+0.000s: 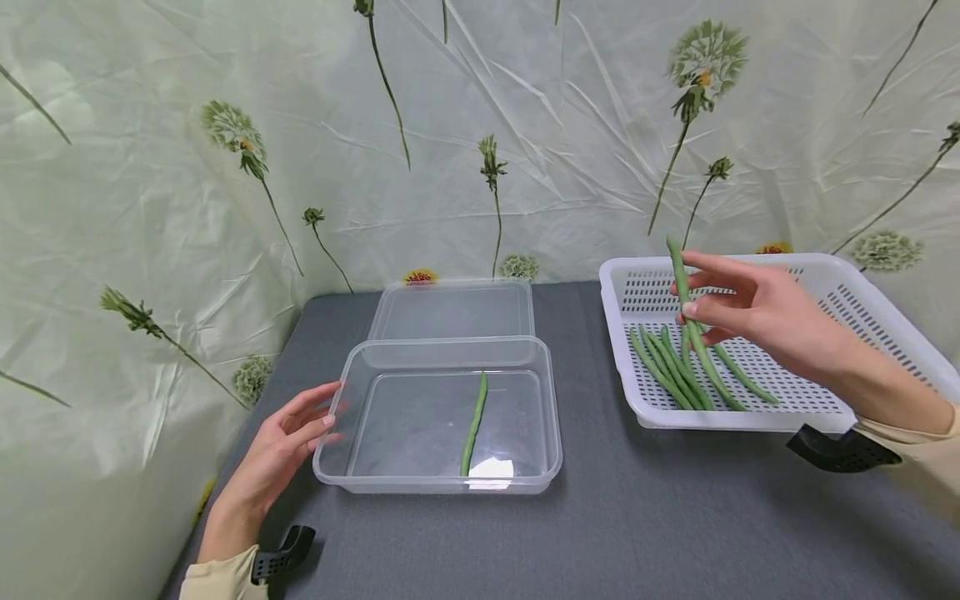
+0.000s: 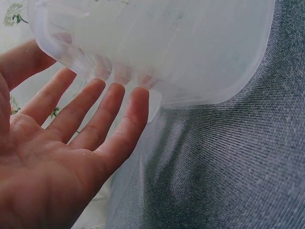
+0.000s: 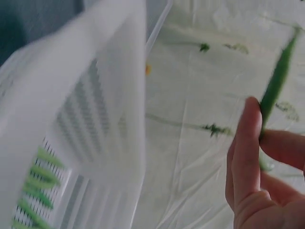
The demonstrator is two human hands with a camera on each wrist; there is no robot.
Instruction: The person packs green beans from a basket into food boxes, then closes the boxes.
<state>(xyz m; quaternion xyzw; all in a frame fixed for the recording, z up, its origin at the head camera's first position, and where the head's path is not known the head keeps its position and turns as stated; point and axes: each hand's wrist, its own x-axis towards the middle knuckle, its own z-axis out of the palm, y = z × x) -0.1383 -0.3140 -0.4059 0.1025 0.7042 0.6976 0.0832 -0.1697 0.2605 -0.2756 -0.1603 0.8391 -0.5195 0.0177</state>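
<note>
My right hand (image 1: 720,304) pinches a green bean (image 1: 679,271) between thumb and fingers and holds it upright above the white perforated basket (image 1: 870,308). The same green bean (image 3: 276,86) shows in the right wrist view, gripped by the fingers (image 3: 248,143). Several more beans (image 1: 686,371) lie in the basket. My left hand (image 1: 288,437) is flat and open, its straight fingers (image 2: 109,114) touching the left wall of the clear plastic container (image 1: 360,367). One bean (image 1: 474,421) lies inside that container (image 2: 181,47).
The clear lid (image 1: 452,310) lies flat behind the container. A grey cloth (image 1: 600,517) covers the table, whose left edge runs beside my left hand. A floral plastic sheet (image 1: 187,167) hangs behind and to the left.
</note>
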